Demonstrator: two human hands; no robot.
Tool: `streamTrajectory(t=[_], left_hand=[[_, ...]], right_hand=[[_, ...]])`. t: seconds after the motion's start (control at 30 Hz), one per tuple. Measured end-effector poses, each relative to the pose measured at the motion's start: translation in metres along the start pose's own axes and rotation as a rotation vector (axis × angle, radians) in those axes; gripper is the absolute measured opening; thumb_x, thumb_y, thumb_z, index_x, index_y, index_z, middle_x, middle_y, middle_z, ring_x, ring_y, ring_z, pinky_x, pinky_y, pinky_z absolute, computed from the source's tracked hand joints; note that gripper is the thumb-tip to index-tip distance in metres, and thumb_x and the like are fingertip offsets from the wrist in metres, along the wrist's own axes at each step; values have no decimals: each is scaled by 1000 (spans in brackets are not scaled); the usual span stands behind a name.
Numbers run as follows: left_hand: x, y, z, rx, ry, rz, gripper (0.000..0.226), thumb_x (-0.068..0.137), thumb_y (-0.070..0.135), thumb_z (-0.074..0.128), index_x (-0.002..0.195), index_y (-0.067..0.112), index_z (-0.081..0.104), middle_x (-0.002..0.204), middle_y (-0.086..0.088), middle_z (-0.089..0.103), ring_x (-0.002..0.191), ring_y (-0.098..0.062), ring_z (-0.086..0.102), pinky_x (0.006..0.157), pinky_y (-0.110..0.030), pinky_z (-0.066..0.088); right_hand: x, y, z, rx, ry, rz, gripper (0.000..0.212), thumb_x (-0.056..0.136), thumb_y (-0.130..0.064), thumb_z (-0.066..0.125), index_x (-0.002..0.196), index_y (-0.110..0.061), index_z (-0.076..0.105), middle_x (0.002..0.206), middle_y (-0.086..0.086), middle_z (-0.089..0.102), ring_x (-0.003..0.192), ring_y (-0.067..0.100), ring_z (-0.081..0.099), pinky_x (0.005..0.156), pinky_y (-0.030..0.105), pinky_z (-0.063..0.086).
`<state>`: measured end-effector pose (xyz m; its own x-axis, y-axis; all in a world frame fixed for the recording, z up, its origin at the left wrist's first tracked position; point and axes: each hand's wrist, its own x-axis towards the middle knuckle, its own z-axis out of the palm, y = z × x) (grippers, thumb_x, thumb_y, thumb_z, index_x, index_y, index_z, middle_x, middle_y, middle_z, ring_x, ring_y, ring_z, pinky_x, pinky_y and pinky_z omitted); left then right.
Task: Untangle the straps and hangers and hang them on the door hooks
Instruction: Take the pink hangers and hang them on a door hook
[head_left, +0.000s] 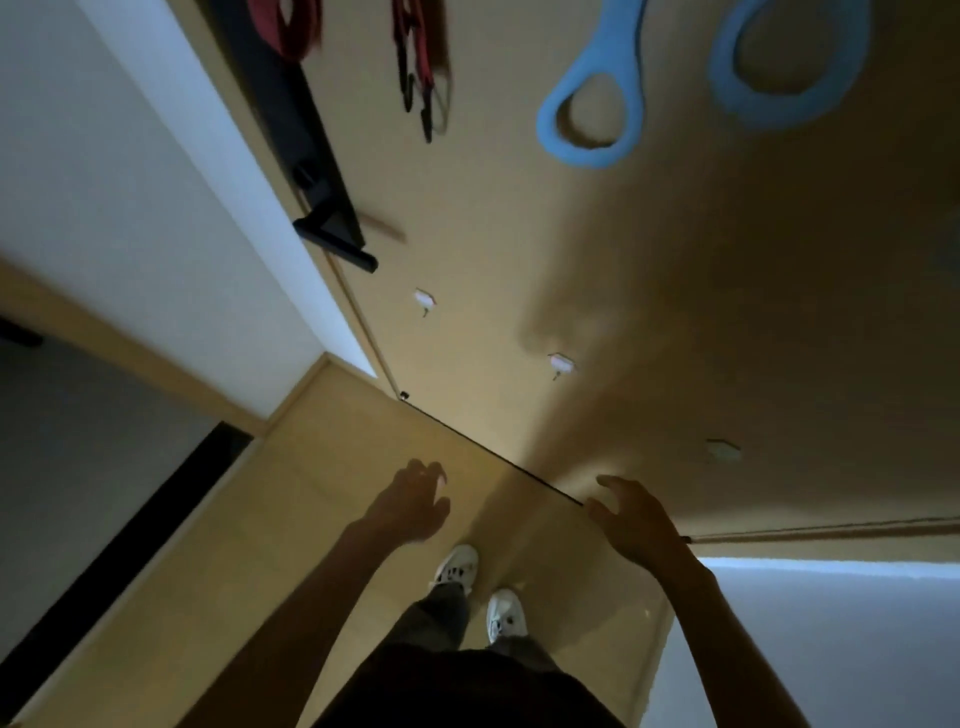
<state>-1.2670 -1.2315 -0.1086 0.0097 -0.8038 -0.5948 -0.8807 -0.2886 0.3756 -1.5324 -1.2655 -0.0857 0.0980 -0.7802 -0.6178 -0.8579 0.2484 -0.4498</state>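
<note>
Hands first, in the single head view: the left hand (410, 506) and the right hand (636, 522) are both low, near the foot of the tan wooden door (675, 260). Each grip is slack, fingers loosely curled and spread, with nothing in it.

The task's things are up on the door, well apart from both hands. A red webbing strap (291, 26) shows at the top edge, just above the black lever door handle (337, 234). Beside it dangles a red-and-black strap bundle (418, 67), blurred, so I cannot tell whether it is free of knots. Further right hang a light-blue foam double-loop hanger (623, 57) and a light-blue foam ring (779, 111); what holds them lies out of frame. Lower down, three small white stick-on hooks (561, 362) sit bare.

Webbing of this kind is probably light and limp and will slump when lifted, so it is best taken by a loop end or a buckle. The foam pieces look soft and light yet shape-holding; pinching across the band should do.
</note>
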Motion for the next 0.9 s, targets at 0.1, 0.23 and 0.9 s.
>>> streamTrajectory(t=[0.1, 0.23, 0.9], left_hand=[[-27, -24, 22, -80, 21, -115, 37, 94, 29, 46, 127, 12, 43, 129, -13, 43, 118, -28, 47, 98, -36, 41], [-69, -54, 42, -200, 91, -268, 37, 94, 30, 47, 128, 13, 44, 130, -13, 44, 121, -26, 45, 101, -36, 39], [-408, -235, 219, -870, 491, -977, 44, 92, 31, 49, 132, 15, 42, 132, -9, 48, 124, -26, 46, 103, -37, 39]], right_hand=[[1, -9, 11, -124, -92, -64, 39, 95, -28, 49, 125, -4, 55, 130, 17, 54, 120, 32, 50, 99, 35, 39], [4, -24, 34, -214, -197, -199, 45, 86, -50, 42, 114, -19, 60, 117, 10, 62, 107, 26, 57, 97, 38, 46], [-148, -237, 327, -960, -583, -971, 55, 96, -40, 44, 144, -16, 34, 150, 4, 36, 138, 21, 31, 112, 34, 29]])
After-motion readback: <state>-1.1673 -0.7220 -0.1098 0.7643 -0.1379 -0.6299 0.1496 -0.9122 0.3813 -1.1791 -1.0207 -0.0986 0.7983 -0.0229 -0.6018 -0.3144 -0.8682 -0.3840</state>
